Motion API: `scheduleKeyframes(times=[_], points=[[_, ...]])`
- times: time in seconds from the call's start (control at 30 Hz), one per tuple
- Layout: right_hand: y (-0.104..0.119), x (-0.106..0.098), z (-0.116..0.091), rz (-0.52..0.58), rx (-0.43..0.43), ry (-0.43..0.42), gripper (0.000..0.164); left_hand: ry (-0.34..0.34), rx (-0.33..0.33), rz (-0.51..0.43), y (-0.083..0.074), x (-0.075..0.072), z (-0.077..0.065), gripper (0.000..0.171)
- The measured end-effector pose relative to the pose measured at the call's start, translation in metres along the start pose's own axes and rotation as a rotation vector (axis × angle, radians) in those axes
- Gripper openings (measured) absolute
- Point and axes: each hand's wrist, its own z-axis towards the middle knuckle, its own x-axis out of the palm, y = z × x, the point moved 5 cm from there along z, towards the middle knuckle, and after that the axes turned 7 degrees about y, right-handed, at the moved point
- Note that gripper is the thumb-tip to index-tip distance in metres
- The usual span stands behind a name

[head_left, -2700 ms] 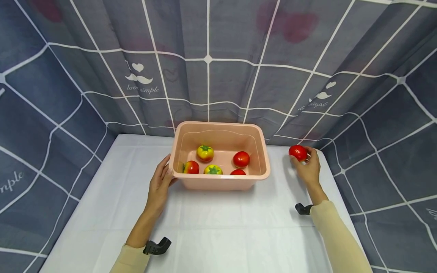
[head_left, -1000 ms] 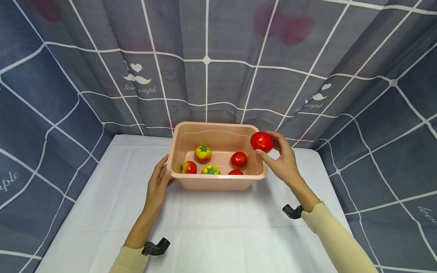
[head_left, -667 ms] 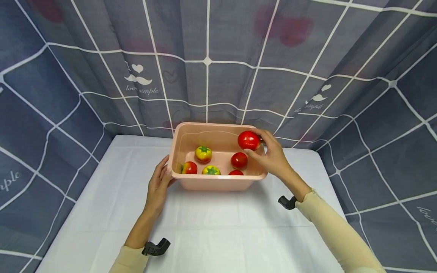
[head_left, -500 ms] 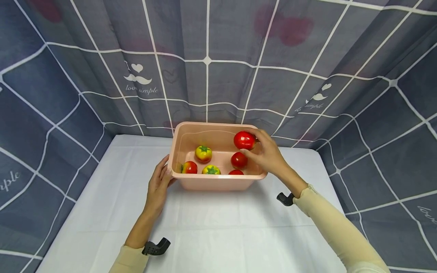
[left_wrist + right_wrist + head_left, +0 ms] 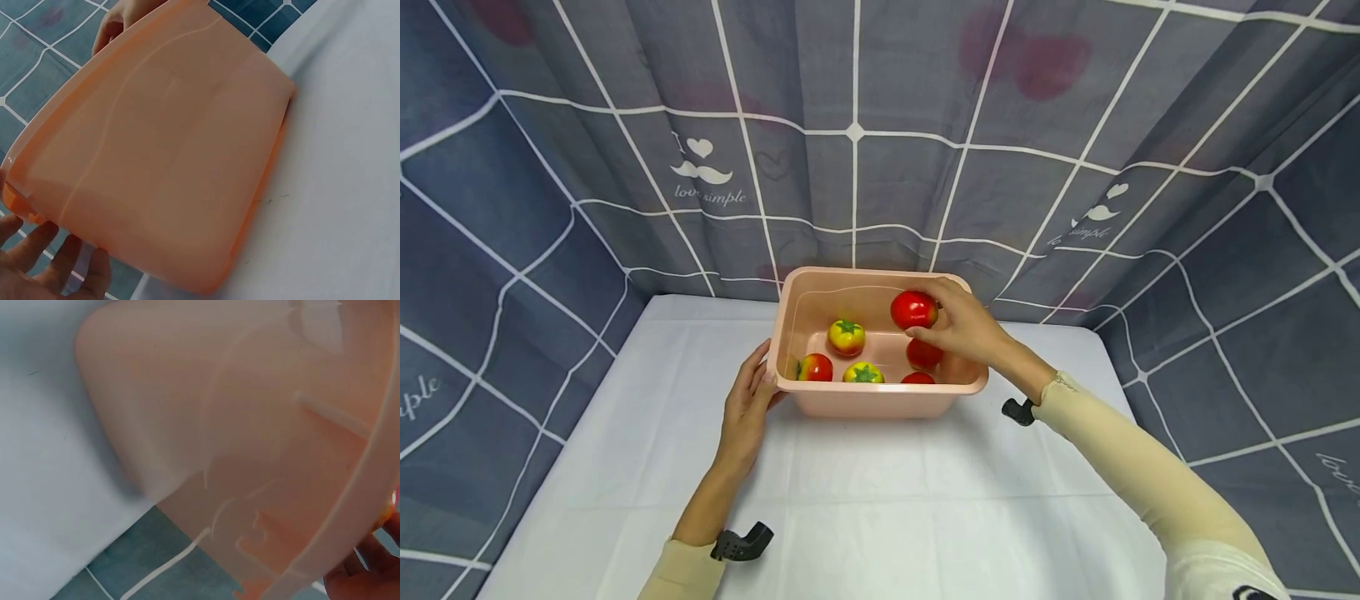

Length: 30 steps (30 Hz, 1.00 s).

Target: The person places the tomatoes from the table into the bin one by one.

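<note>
I am reaching my right hand (image 5: 958,325) forward with the arm stretched out and the fingers curled in a grip, while my left hand (image 5: 747,407) is resting with its fingers straight, forearm lying low and pointing forward.

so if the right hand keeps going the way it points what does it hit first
Probably the yellow tomato in the tub: the right hand, holding a red tomato, points left across it. Depth is unclear.

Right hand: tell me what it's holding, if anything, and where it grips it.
The right hand holds a red tomato by its rounded sides, fingers over the top and thumb beneath, above the inside of the pink plastic tub.
</note>
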Motion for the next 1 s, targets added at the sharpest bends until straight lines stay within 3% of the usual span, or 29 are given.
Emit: scheduleKeyframes(times=[0.13,0.67,0.83,1.0], points=[[0.003,0.004,0.005,-0.026,-0.010,0.027,0.067,-0.005,-0.007,0.005,0.000,0.000,0.000,0.053],[0.015,0.000,0.004,-0.001,-0.064,-0.018,0.058,-0.006,0.001,0.001,0.000,0.000,0.000,0.053],[0.008,-0.001,-0.006,0.050,-0.027,-0.039,0.056,-0.008,-0.001,0.008,0.001,-0.001,0.000,0.053],[-0.003,-0.007,-0.033,0.111,0.019,-0.167,0.051,-0.008,-0.011,0.018,0.002,-0.001,-0.001,0.053]])
